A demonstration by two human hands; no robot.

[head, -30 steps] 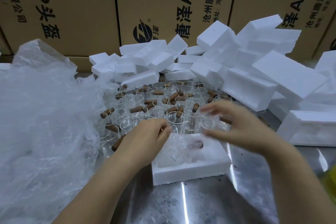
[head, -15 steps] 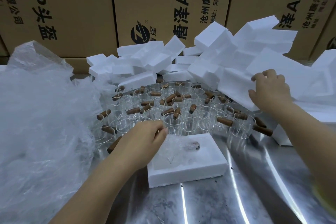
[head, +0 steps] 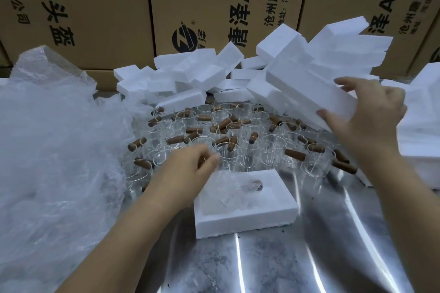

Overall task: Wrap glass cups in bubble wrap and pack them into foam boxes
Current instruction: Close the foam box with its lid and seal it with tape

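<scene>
An open white foam box half (head: 245, 219) lies on the steel table in front of me, with a bubble-wrapped glass cup (head: 238, 188) lying in its recess. My left hand (head: 188, 173) rests at the box's left edge, fingers loosely curled over the wrap. My right hand (head: 371, 112) grips the near end of a white foam lid (head: 309, 88), lifted off the pile at the right. Behind the box stand several clear glass cups with brown wooden handles (head: 238, 135).
A big heap of bubble wrap (head: 54, 150) fills the left side. A pile of white foam pieces (head: 190, 74) runs along the back and right. Printed cardboard cartons (head: 202, 2) form a wall behind. The shiny steel table (head: 262, 264) shows in front.
My right hand moved from over the box to the foam pile at the right, took hold of a foam piece and lifted it. My left hand stayed at the box.
</scene>
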